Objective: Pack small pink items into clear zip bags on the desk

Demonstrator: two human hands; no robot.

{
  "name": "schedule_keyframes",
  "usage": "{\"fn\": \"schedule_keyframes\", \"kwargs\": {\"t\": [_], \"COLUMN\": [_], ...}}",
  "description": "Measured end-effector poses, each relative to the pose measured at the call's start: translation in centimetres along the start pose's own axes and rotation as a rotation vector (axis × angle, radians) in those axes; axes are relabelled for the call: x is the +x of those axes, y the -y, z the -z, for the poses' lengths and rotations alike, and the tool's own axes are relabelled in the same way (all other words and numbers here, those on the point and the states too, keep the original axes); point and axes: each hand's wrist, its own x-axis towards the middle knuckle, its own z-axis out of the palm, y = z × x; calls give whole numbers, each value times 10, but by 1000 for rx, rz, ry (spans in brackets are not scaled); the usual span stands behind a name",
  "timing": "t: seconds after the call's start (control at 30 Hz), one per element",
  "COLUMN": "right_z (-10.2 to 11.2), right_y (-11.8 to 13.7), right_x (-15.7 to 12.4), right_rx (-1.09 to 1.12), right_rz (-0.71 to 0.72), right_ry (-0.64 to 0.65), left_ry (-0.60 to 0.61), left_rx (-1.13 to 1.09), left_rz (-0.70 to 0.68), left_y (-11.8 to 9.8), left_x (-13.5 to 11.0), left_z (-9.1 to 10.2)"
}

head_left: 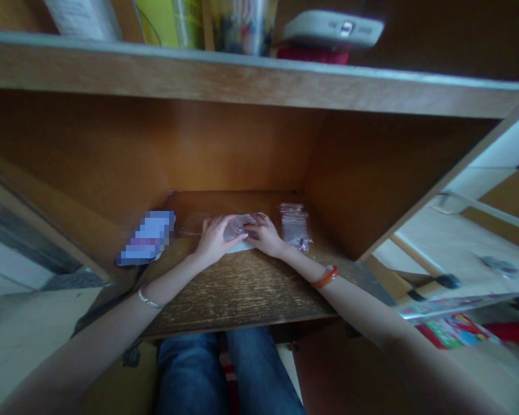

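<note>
Both of my hands meet at the back of a dark wooden desk point(242, 288), under a shelf. My left hand point(214, 239) and my right hand point(263, 233) press their fingers onto a round, clear plastic item point(240, 226), and its exact kind is hard to tell. A white sheet or packet point(240, 246) lies partly hidden beneath it. Just left of my left hand lies a flat transparent plastic sheet point(194, 225). Small zip bags point(294, 226) sit to the right of my right hand, not touching it. A pixelated flat object point(147, 237) lies farther left.
A wooden shelf board point(242, 75) runs overhead, with a grey-white device point(333, 31) and upright items on it. Wooden side panels point(354, 178) enclose the desk recess. My jeans-covered knees point(190, 374) are below the desk's front edge.
</note>
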Motion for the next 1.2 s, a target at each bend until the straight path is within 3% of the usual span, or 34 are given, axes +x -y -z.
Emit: {"fn": "schedule_keyframes", "kwargs": {"t": [0.27, 0.53, 0.93, 1.2], "right_z": [11, 6, 9, 1], "right_y": [13, 24, 25, 26], "right_x": [1, -2, 0, 0], "right_rx": [34, -78, -98, -105], "right_rz": [80, -4, -70, -64], "right_ry": [-55, 28, -24, 21], "left_ry": [-4, 13, 1, 1], "left_rx": [-17, -23, -7, -1], "left_rz": [14, 2, 19, 22], "left_y": [-2, -4, -3, -4], "left_x": [0, 1, 1, 4], "left_z": [1, 2, -1, -1]}}
